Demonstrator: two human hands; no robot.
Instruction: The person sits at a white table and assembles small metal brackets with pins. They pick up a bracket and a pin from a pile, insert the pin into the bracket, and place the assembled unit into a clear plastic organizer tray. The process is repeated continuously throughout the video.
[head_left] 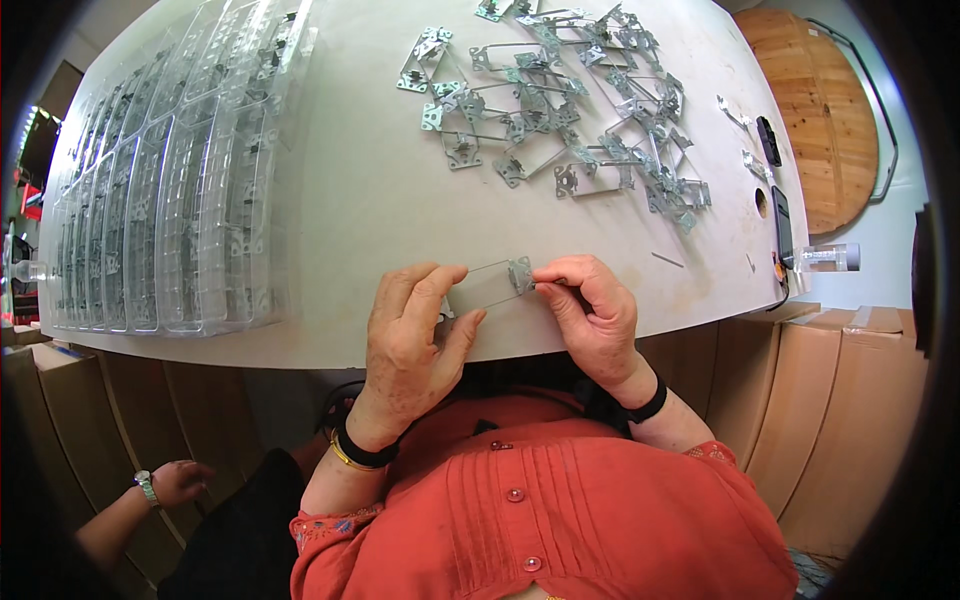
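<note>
A small metal frame [519,275], with flat punched end plates joined by two thin rods, is held just above the table's near edge. My left hand [408,345] grips its left end between thumb and fingers, which partly hide that plate. At the other end, my right hand [597,322] pinches with thumb and forefinger at the edge of the right plate. Whether something small sits in that pinch is hard to make out. Beyond my hands lies a loose pile of similar metal frames [545,105], tangled together.
Stacked clear plastic trays [150,230] with metal parts in their slots fill the table's left side. A thin metal pin [667,260] lies right of my hands. Small dark devices [768,142] sit at the right edge. Cardboard boxes [830,420] stand below. Another person's hand [180,482] shows lower left.
</note>
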